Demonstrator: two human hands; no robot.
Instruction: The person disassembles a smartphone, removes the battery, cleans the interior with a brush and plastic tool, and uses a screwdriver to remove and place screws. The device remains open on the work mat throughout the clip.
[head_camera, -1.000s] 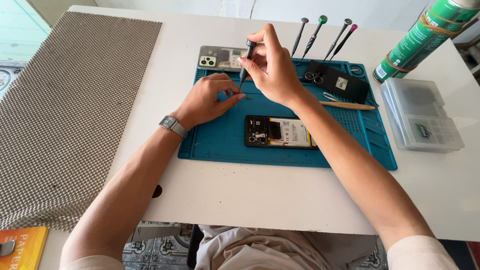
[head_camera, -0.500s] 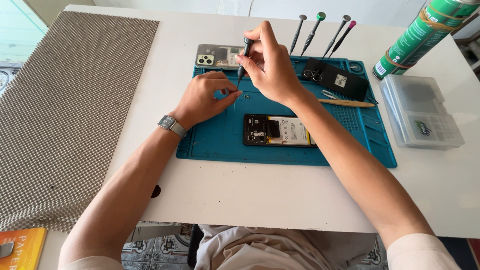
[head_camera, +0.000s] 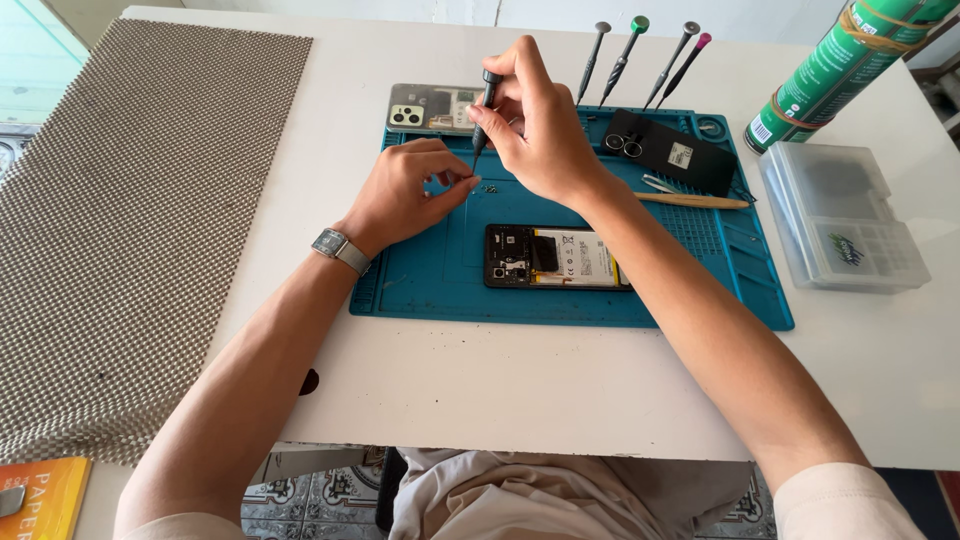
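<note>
On the blue mat (head_camera: 420, 295), above the opened phone (head_camera: 557, 257), the right hand (head_camera: 540, 130) pinches a screwdriver (head_camera: 483, 105) upright while the left hand (head_camera: 405, 190) pinches something tiny beside its tip.

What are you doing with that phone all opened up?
A person is working over a blue mat. The right hand holds a small dark screwdriver tip-down, and the left hand pinches something tiny beside the tip. The opened phone lies on the mat, apart from both hands, its back cover at the mat's far edge.
</note>
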